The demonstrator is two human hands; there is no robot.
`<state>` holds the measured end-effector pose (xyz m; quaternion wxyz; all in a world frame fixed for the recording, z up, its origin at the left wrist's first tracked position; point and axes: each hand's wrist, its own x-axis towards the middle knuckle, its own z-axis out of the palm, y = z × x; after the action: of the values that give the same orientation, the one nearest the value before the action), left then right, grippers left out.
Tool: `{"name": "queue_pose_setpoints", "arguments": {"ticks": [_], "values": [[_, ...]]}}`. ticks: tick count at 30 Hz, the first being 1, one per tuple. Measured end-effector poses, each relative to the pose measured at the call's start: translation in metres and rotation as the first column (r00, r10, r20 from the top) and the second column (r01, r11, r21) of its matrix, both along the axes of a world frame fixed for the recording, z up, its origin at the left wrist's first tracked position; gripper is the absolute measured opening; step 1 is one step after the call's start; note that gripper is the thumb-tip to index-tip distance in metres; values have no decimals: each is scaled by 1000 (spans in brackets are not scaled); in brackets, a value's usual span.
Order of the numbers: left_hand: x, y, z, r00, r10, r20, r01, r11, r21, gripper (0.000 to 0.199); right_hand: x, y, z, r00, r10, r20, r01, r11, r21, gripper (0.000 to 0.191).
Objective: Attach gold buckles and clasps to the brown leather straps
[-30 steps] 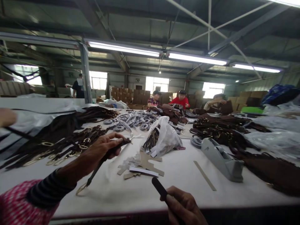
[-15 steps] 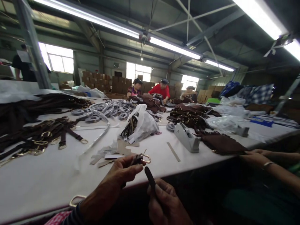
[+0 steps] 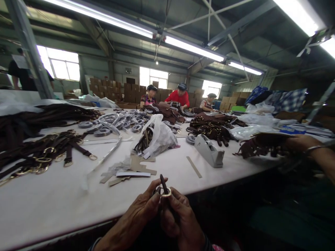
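My left hand point(image 3: 140, 212) and my right hand point(image 3: 183, 219) meet in front of the table edge, both closed in a pinch. The left fingers grip the gold-coloured metal buckle point(image 3: 169, 193) on one end of a dark brown strap. A rounded strap end point(image 3: 163, 182) stands up through the buckle's opening, and the right fingers hold that strap just below it. The rest of the strap is hidden by the hands and the dark area beneath. Just beyond the fingertips lie grey and white strips point(image 3: 137, 173) on the table.
Brown straps with gold rings point(image 3: 49, 150) lie left. Behind are coiled grey straps point(image 3: 112, 122), a plastic bag point(image 3: 159, 139) and brown leather pieces point(image 3: 209, 127). A tape dispenser point(image 3: 209, 151) stands right, near a co-worker's arm point(image 3: 319, 150) holding brown pieces. Other people work across the white table point(image 3: 65, 195).
My hands have come together. The strap end, apart from the buckle before, now pokes up through it. The co-worker at right has lifted the brown pieces off the table edge.
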<state>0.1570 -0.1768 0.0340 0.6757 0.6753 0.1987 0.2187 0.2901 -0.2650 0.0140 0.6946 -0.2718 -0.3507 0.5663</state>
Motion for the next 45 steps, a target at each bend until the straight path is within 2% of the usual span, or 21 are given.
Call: {"name": "queue_pose_setpoints", "arguments": {"ticks": [2, 4, 6, 8, 10, 12, 13, 15, 17, 19, 22, 25, 29, 32, 35, 41, 45], "values": [[1, -4, 5, 1000, 9, -9, -9, 999, 34, 56, -1, -1, 4, 979, -146, 142, 152, 988, -37, 36], [3, -8, 14, 1000, -20, 7, 19, 997, 77, 46, -1, -4, 9, 916, -290, 277, 315, 948, -47, 46], [6, -11, 21, 996, -85, 30, 81, 991, 106, 36, 1, -6, 14, 853, -357, 380, 388, 922, -5, 54], [10, -14, 22, 993, -107, 44, 102, 990, 102, 32, 5, -7, 20, 794, -359, 491, 378, 924, 65, 59], [15, -16, 19, 995, -78, 61, 75, 996, 52, 32, 10, -5, 27, 704, -374, 604, 369, 919, 139, 46], [23, -19, 16, 994, -65, 87, 71, 995, -71, 36, 17, -3, 35, 640, -396, 658, 370, 910, 188, 32], [27, -20, 14, 992, -79, 95, 93, 985, -144, 39, 21, -2, 40, 624, -399, 672, 365, 909, 200, 35], [35, -20, 13, 981, -152, 118, 179, 943, -280, 39, 31, -1, 53, 596, -378, 708, 333, 919, 210, 41], [41, -19, 13, 954, -257, 154, 297, 883, -363, 30, 44, 1, 68, 571, -336, 749, 284, 937, 204, 45], [44, -18, 11, 918, -359, 168, 396, 823, -407, 29, 59, 4, 82, 597, -341, 726, 291, 935, 201, 51], [43, -17, 7, 896, -412, 165, 440, 775, -454, 25, 82, 7, 92, 725, -411, 552, 399, 905, 150, 55], [40, -16, 0, 913, -370, 172, 407, 785, -468, 22, 100, 3, 88, 812, -424, 402, 432, 899, 76, 57], [40, -13, -9, 938, -333, 100, 340, 820, -459, 29, 111, -12, 69, 872, -291, 393, 333, 942, -42, 53], [41, -14, -14, 945, -326, 35, 305, 833, -462, 32, 110, -24, 57, 884, -171, 435, 240, 965, -108, 47], [42, -17, -17, 957, -286, 36, 273, 858, -436, 34, 103, -32, 49, 881, -63, 470, 160, 973, -169, 42], [44, -19, -10, 959, -283, 26, 269, 874, -405, 39, 85, -38, 47, 835, -106, 540, 240, 953, -185, 44], [45, -18, -7, 964, -266, -10, 242, 893, -380, 38, 81, -40, 48, 759, -81, 646, 251, 952, -176, 44]]}}
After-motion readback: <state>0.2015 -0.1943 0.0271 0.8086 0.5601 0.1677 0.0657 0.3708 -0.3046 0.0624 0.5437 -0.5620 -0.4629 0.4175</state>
